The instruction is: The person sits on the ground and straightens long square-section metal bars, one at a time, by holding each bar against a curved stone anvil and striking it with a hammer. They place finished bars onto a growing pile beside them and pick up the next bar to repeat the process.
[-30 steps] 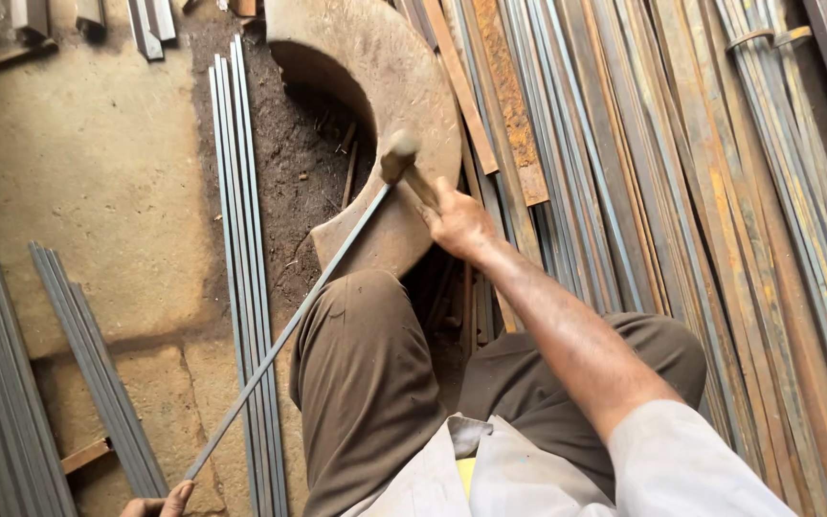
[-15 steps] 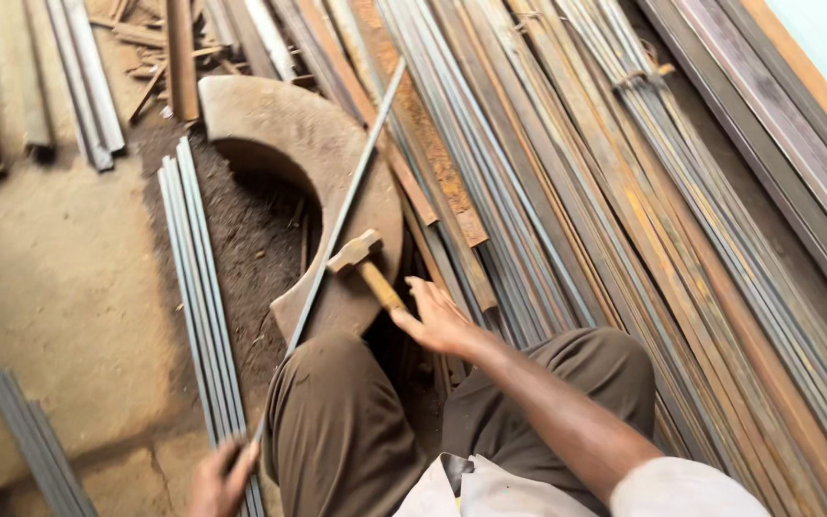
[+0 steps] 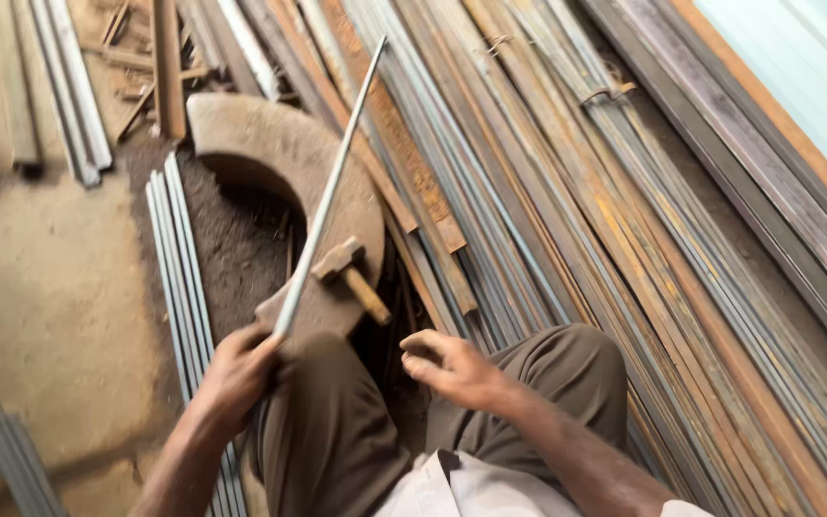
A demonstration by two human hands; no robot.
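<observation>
our left hand point(image 3: 236, 373) holds a long thin steel rod point(image 3: 329, 190) that points up to 1 o'clock over the curved stone block point(image 3: 279, 144). our right hand point(image 3: 452, 369) is empty, fingers half curled. the hammer point(image 3: 348, 275) rests on the block, so no hitting now.

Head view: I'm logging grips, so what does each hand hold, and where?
The left hand grips the long thin grey metal rod at its near end. The right hand holds nothing; the wooden-handled hammer lies apart.
</observation>
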